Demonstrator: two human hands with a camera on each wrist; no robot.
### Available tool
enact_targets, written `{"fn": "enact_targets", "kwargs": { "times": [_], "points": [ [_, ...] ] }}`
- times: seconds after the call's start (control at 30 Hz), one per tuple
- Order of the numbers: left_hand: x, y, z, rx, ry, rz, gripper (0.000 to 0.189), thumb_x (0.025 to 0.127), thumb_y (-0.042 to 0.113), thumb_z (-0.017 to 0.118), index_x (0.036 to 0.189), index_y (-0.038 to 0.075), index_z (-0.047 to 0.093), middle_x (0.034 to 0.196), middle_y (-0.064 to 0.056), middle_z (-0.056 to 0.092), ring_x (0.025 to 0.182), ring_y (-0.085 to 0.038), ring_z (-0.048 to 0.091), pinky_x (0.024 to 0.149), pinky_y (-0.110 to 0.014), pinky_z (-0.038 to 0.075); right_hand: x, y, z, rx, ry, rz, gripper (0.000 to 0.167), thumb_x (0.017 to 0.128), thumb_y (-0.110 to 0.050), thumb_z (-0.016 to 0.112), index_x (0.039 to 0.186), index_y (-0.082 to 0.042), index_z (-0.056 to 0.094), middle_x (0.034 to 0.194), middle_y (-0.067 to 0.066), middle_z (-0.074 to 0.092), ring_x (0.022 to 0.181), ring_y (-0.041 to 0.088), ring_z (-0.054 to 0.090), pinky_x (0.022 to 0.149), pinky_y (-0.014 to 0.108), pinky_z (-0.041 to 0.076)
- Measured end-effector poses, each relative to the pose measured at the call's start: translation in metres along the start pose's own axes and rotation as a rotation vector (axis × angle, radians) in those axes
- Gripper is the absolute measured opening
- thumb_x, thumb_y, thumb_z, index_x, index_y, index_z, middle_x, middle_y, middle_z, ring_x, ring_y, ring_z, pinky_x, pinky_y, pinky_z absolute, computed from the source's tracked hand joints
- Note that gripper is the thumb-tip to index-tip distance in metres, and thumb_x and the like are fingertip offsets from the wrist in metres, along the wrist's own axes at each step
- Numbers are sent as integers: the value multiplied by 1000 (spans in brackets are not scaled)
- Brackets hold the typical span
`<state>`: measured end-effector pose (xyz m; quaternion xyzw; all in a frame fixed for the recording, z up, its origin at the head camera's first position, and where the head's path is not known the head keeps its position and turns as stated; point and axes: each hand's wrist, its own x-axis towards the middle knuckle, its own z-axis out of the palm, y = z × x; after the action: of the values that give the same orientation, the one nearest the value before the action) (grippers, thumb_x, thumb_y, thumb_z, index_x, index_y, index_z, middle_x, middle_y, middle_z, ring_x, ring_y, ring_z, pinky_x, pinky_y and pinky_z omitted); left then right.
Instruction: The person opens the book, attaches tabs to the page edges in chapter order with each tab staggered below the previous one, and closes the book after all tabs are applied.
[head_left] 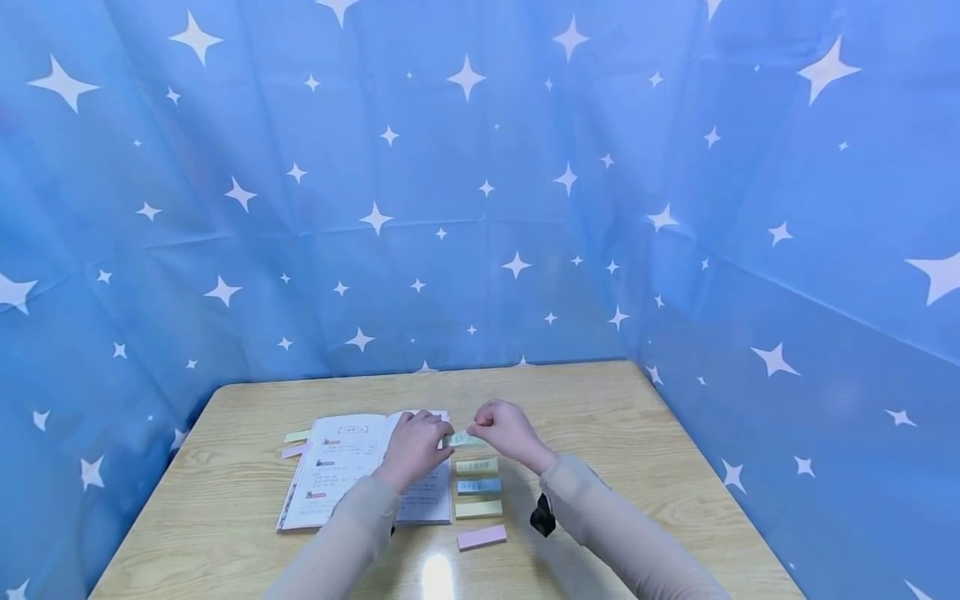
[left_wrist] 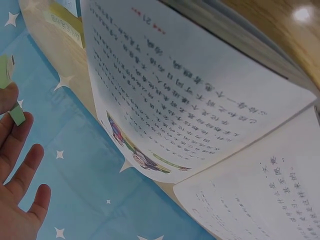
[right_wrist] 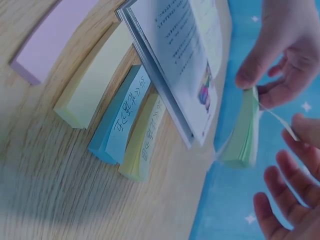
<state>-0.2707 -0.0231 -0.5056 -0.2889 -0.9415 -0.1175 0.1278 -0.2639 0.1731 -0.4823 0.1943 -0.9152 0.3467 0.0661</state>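
My left hand is over the right page of the open book and pinches one end of a green sticky-note pad. That pad hangs in the air beside the book's right edge. Across from it, my right hand pinches a thin green strip that stretches away from the pad's held end; its other fingers are spread apart. In the left wrist view the left hand shows with a bit of green between thumb and finger.
Right of the book lie a yellow pad with handwriting, a blue pad with handwriting, a plain yellow pad and a pink pad. Green and pink tabs stick out of the book's left side. A starry blue curtain surrounds the wooden table.
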Motion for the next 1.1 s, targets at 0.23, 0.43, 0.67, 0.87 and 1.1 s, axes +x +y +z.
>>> {"fn": "enact_targets", "kwargs": {
  "times": [0.23,0.43,0.67,0.87,1.1],
  "points": [
    [0,0,0,10,3,-5,19,80,31,79,95,19,75,85,8,68,94,-16,60,84,-42,44,1,-4,0,-7,-3,-27,46,89,-19,72,55,-17,40,88,-5,62,85,11,61,79,32,52],
    [0,1,1,9,20,-14,18,79,30,80,94,19,75,82,8,67,92,-16,60,85,-42,44,0,-10,-1,14,-12,-48,39,89,-18,71,57,-15,48,95,5,67,90,15,62,80,35,52],
    [-2,-1,4,-12,8,-31,20,79,29,80,95,18,75,83,8,68,88,-15,61,87,-43,45,-1,-17,0,12,-24,-59,31,89,-18,71,61,-15,59,96,6,67,90,16,62,78,34,52],
    [-2,-2,6,-20,29,-37,18,80,29,80,93,18,75,82,8,68,87,-15,62,89,-45,45,3,-20,0,-52,-21,-78,29,88,-21,72,62,-17,59,93,-3,65,88,14,61,77,31,52],
    [-2,-2,6,-7,35,-30,18,80,29,80,93,17,75,80,8,67,85,-15,61,88,-44,45,4,-22,-1,-49,-34,-90,30,88,-21,72,61,-17,58,93,-3,64,87,13,61,76,30,52]
  ]
}}
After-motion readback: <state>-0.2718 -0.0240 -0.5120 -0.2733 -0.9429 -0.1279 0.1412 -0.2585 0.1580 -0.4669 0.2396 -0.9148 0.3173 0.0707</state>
